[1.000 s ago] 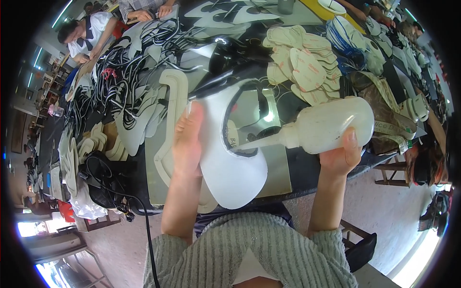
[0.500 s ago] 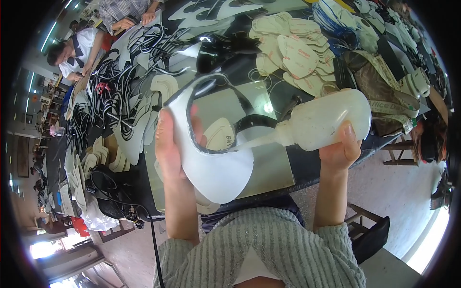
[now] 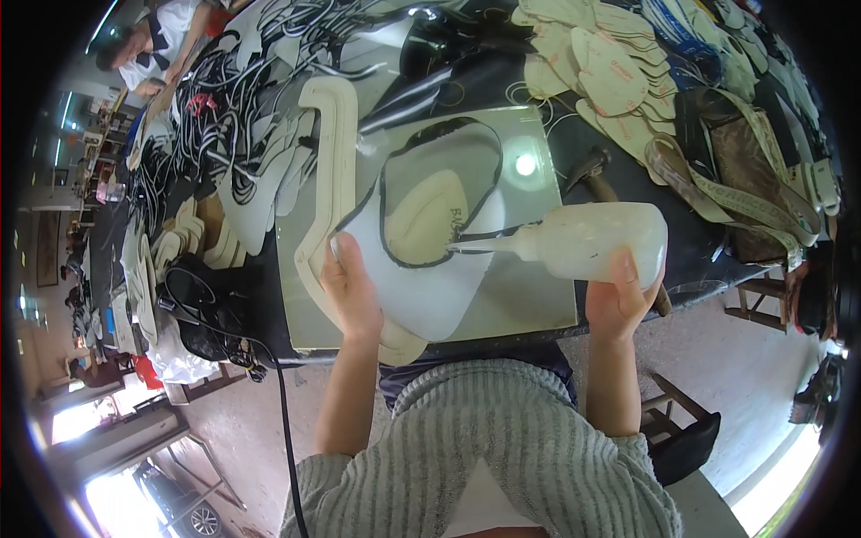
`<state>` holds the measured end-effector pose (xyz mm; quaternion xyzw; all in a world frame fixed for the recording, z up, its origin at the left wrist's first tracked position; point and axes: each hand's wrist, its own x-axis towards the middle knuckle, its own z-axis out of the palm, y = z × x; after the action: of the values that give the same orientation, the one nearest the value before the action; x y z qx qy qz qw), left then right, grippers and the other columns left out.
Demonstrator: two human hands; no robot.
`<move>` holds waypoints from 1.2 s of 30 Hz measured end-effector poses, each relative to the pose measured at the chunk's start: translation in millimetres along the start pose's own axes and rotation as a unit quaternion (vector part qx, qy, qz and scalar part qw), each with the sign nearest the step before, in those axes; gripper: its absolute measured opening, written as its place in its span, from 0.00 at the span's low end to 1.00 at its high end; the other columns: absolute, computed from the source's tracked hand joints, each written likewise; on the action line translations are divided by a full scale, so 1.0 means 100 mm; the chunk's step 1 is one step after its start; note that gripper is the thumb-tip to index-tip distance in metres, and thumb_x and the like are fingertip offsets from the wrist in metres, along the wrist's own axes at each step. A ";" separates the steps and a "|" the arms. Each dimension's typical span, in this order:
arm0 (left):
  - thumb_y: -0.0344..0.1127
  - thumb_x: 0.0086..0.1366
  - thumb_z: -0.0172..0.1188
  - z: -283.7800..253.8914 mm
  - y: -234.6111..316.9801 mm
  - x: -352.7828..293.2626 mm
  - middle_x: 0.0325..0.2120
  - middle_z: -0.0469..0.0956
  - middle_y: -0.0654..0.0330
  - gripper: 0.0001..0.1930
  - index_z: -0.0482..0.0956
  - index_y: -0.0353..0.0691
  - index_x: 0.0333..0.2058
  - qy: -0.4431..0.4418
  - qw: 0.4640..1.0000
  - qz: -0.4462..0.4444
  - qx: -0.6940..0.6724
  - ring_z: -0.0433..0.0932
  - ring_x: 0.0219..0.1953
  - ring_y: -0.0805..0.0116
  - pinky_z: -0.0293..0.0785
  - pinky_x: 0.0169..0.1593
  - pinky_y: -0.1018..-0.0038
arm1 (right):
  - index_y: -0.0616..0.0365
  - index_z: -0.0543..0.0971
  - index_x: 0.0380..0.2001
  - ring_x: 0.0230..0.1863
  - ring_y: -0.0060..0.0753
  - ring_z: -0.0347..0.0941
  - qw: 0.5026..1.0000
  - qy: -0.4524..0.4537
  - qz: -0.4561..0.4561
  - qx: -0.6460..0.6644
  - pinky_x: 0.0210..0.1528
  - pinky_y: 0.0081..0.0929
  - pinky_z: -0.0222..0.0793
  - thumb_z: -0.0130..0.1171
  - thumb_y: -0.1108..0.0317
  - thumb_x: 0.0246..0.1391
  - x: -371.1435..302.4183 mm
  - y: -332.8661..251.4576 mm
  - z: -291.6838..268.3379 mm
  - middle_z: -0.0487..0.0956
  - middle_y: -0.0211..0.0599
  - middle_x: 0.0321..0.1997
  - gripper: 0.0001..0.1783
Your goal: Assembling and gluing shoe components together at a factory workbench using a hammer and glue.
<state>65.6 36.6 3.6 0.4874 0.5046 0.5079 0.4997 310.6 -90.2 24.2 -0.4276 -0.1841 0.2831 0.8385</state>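
My left hand grips the left edge of a white shoe upper, thumb on top and the other fingers mostly hidden. A black band runs round the upper's opening, and the piece lies low over a pale flat board. With my right hand I hold a translucent white squeeze bottle on its side, thumb towards me. Its thin nozzle points left, its tip at the black edge of the opening. Through the opening shows a cream sole-shaped piece.
Behind the bottle lies a hammer. A long cream bent template borders the board's left. Cream insoles are heaped at the back right, beside a brown strapped bag. Black-edged strips pile up at left. A person sits far left.
The upper has come down from a raised, tilted position to lie flatter over the board. The bottle has levelled, its nozzle still at the opening's edge. The view has shifted.
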 end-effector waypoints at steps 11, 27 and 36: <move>0.42 0.75 0.46 -0.04 -0.08 -0.14 0.23 0.66 0.71 0.16 0.73 0.32 0.39 0.056 0.998 -0.008 0.018 0.59 0.27 0.84 0.57 0.30 0.83 | 0.64 0.62 0.50 0.50 0.38 0.73 0.962 -0.184 -0.094 -0.180 0.54 0.36 0.69 0.70 0.75 0.39 -0.24 0.13 0.27 0.72 0.45 0.47 0.35; 0.43 0.74 0.47 0.01 -0.12 -0.14 0.23 0.65 0.73 0.17 0.74 0.33 0.43 0.035 0.999 -0.006 -0.019 0.58 0.26 0.85 0.56 0.29 0.83 | 0.65 0.59 0.51 0.49 0.47 0.75 0.947 -0.167 -0.165 -0.220 0.55 0.44 0.70 0.69 0.73 0.41 -0.26 0.07 0.12 0.71 0.49 0.48 0.37; 0.44 0.74 0.47 0.04 -0.05 -0.11 0.25 0.68 0.70 0.17 0.73 0.32 0.45 0.030 0.996 -0.079 -0.041 0.61 0.29 0.82 0.61 0.32 0.81 | 0.64 0.62 0.50 0.49 0.35 0.72 0.953 -0.146 -0.135 -0.230 0.54 0.34 0.68 0.71 0.74 0.39 -0.16 0.10 0.18 0.70 0.42 0.48 0.36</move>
<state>69.6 25.5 -1.4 0.4098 0.5352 0.5019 0.5420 285.1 -84.8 24.8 -0.5343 -0.4209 0.1764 0.7115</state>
